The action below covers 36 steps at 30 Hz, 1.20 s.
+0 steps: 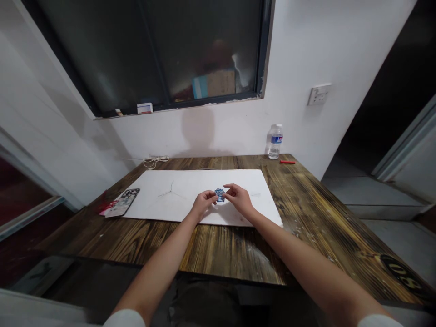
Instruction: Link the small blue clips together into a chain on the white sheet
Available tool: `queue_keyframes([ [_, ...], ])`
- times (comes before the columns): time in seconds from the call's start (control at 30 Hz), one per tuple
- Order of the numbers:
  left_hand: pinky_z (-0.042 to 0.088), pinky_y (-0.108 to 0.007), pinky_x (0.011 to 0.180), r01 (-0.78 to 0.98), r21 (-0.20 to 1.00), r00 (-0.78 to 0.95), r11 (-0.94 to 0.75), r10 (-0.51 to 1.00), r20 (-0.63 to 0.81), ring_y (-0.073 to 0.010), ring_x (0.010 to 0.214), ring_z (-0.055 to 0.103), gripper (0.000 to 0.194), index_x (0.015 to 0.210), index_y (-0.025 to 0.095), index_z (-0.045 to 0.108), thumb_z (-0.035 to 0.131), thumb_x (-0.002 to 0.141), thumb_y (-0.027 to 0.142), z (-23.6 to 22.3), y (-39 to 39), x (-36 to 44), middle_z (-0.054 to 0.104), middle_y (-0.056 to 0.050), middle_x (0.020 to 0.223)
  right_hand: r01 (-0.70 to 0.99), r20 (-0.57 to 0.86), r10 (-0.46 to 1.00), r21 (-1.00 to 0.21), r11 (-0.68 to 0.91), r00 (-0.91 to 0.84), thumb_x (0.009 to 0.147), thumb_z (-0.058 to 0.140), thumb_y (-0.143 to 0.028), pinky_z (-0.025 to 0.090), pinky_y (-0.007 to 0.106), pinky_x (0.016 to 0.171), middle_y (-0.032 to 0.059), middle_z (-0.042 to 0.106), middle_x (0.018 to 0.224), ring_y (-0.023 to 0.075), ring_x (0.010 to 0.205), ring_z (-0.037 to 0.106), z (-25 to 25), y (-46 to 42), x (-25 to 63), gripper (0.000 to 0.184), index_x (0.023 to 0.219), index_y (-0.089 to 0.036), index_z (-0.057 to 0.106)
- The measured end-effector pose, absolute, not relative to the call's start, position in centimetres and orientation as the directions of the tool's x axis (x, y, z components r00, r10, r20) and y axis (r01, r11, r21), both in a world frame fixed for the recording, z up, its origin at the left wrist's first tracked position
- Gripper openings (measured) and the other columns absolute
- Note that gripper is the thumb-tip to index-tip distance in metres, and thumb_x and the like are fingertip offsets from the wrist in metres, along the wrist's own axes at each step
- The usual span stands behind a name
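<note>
Between my two hands is a small blue patterned piece [220, 195], roughly hexagonal, held just above a white board [143, 206]. My left hand [204, 201] pinches its left edge between thumb and fingers. On the other side my right hand [238, 198] grips the right edge with the thumb and a bent finger. The piece's exact kind is too small to make out. A shadow of the hands falls on the board below. Left of my hands, thin dark lines [170, 190] meet in a three-armed shape on the board.
A patterned phone case [126, 203] lies at the board's left end. A coiled white cable [156, 160] rests at the table's back left. At the back right stand a water bottle [275, 143] and a red stick-like object [288, 162]. The wooden table [306, 222] meets the wall behind.
</note>
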<state>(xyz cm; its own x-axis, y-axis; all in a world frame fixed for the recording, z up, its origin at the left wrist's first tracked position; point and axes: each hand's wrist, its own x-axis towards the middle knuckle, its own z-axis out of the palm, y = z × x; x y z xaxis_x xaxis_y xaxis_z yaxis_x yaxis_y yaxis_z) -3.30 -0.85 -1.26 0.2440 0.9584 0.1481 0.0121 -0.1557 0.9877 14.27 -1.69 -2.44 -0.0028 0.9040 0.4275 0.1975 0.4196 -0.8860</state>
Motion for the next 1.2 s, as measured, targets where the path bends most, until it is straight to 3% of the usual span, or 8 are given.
queue_keyframes([
  [0.2, 0.039, -0.024, 0.061, 0.044, 0.981, 0.329, -0.188, 0.930, 0.163, -0.0118, 0.060, 0.052, 0.029, 0.073, 0.015, 0.063, 0.075, 0.063, 0.039, -1.3, -0.9, -3.6, 0.059, 0.000, 0.064, -0.073, 0.268, 0.961, -0.962, 0.263, -0.072, 0.063, 0.071, -0.045, 0.040, 0.024, 0.057, -0.0027, 0.058, 0.063, 0.0108, 0.056, 0.050, -2.7, -1.4, 13.8, 0.045, 0.095, -0.015, 0.065],
  [0.4, 0.038, -0.024, 0.060, 0.056, 0.983, 0.345, -0.173, 0.928, 0.144, -0.0124, 0.060, 0.052, 0.031, 0.074, 0.016, 0.064, 0.075, 0.063, 0.042, -1.1, -1.1, -3.6, 0.059, -0.001, 0.063, -0.078, 0.191, 0.973, -0.980, 0.182, -0.129, 0.061, 0.071, -0.052, 0.031, 0.022, 0.050, -0.0051, 0.050, 0.050, 0.0080, 0.049, 0.041, -2.2, -2.1, 13.7, 0.039, 0.065, -0.015, 0.061],
  [0.7, 0.037, -0.023, 0.059, 0.063, 0.979, 0.341, -0.192, 0.926, 0.159, -0.0116, 0.059, 0.052, 0.033, 0.070, 0.015, 0.062, 0.078, 0.060, 0.041, -1.2, -1.2, -3.4, 0.060, 0.000, 0.063, -0.034, 0.202, 0.973, -0.979, 0.199, -0.109, 0.059, 0.072, -0.053, 0.031, 0.022, 0.049, -0.0056, 0.049, 0.050, 0.0087, 0.048, 0.041, -2.4, -2.1, 13.5, 0.039, 0.062, -0.017, 0.058],
  [0.9, 0.037, -0.023, 0.058, 0.067, 0.979, 0.293, -0.193, 0.942, 0.166, -0.0109, 0.057, 0.051, 0.030, 0.068, 0.015, 0.061, 0.077, 0.062, 0.039, -1.4, -1.0, -3.5, 0.059, 0.000, 0.061, -0.080, 0.216, 0.960, -0.976, 0.204, -0.176, 0.065, 0.068, -0.053, 0.037, 0.023, 0.053, -0.0028, 0.056, 0.056, 0.0088, 0.049, 0.044, -1.9, -1.6, 14.2, 0.039, 0.073, -0.016, 0.064],
  [1.0, 0.038, -0.024, 0.059, 0.047, 0.982, 0.266, -0.184, 0.950, 0.165, -0.0107, 0.057, 0.051, 0.030, 0.067, 0.015, 0.060, 0.077, 0.062, 0.039, -1.6, -0.7, -3.5, 0.060, 0.000, 0.062, 0.042, 0.234, 0.968, -0.970, 0.239, -0.090, 0.071, 0.064, -0.052, 0.041, 0.025, 0.057, 0.0000, 0.060, 0.062, 0.0113, 0.053, 0.050, -1.5, -0.7, 16.1, 0.038, 0.079, -0.015, 0.065],
  [1.07, 0.038, -0.024, 0.059, 0.037, 0.984, 0.251, -0.177, 0.954, 0.162, -0.0104, 0.056, 0.051, 0.030, 0.067, 0.015, 0.060, 0.078, 0.061, 0.038, -1.7, -0.6, -3.4, 0.059, 0.000, 0.062, 0.300, 0.260, 0.966, -0.921, 0.248, -0.002, 0.073, 0.063, -0.046, 0.042, 0.025, 0.060, 0.0021, 0.063, 0.066, 0.0138, 0.060, 0.055, -1.3, -0.1, 18.0, 0.032, 0.080, -0.016, 0.067],
  [1.13, 0.038, -0.024, 0.059, 0.026, 0.986, 0.230, -0.162, 0.961, 0.152, -0.0104, 0.055, 0.050, 0.031, 0.066, 0.015, 0.059, 0.079, 0.059, 0.038, -1.8, -0.6, -3.4, 0.059, 0.001, 0.061, 0.594, 0.308, 0.951, -0.765, 0.248, 0.000, 0.075, 0.063, -0.039, 0.041, 0.025, 0.066, 0.0041, 0.067, 0.078, 0.0156, 0.071, 0.059, -1.1, 0.5, 20.3, 0.024, 0.085, -0.018, 0.069],
  [1.2, 0.038, -0.024, 0.058, 0.017, 0.989, 0.212, -0.149, 0.967, 0.142, -0.0106, 0.055, 0.051, 0.031, 0.066, 0.015, 0.059, 0.080, 0.057, 0.038, -1.8, -0.6, -3.3, 0.058, 0.001, 0.060, 0.777, 0.253, 0.967, -0.606, 0.170, -0.015, 0.078, 0.062, -0.034, 0.041, 0.024, 0.067, 0.0058, 0.069, 0.087, 0.0166, 0.078, 0.061, -0.9, 0.8, 22.5, 0.022, 0.091, -0.018, 0.069],
])
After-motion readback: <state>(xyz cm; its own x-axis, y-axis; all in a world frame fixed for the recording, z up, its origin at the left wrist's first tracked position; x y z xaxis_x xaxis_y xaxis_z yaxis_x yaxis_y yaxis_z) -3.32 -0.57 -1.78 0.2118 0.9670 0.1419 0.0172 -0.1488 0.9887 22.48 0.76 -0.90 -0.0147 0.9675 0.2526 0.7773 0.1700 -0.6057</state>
